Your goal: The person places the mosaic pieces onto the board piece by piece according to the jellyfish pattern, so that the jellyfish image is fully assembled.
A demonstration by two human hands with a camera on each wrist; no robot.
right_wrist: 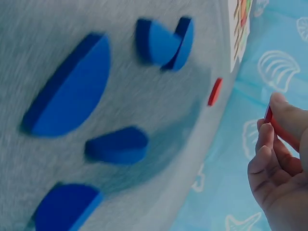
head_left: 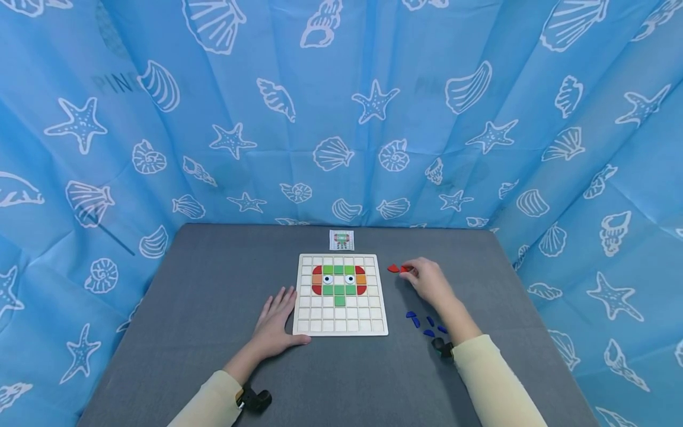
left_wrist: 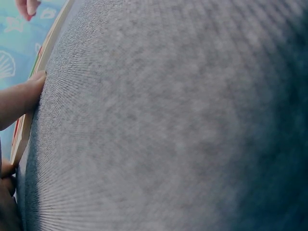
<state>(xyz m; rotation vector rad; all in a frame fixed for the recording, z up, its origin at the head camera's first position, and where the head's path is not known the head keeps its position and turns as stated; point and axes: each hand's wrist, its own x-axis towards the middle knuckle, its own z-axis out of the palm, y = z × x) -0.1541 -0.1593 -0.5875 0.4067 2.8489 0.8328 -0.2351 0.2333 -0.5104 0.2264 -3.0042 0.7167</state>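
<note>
A white gridded board [head_left: 317,327] lies on the table, with green, red, orange and eye tiles [head_left: 339,289] set in its cells. My left hand [head_left: 276,323] rests along the board's left side, fingers stretched out, thumb at the near left corner. In the left wrist view a fingertip touches the edge of the board [left_wrist: 21,137]. Right of the board, my right hand [head_left: 429,283] pinches a small red piece [right_wrist: 268,114] between thumb and fingers, above the table. Another red piece [head_left: 393,268], wedge-shaped with a curved edge, lies beside that hand.
Several blue half-round pieces [right_wrist: 72,89] lie loose on the grey table [head_left: 213,279], below the right forearm. Beyond the board's far edge is a small printed card [head_left: 341,240]. A blue shell-patterned curtain [head_left: 331,118] hangs around the table.
</note>
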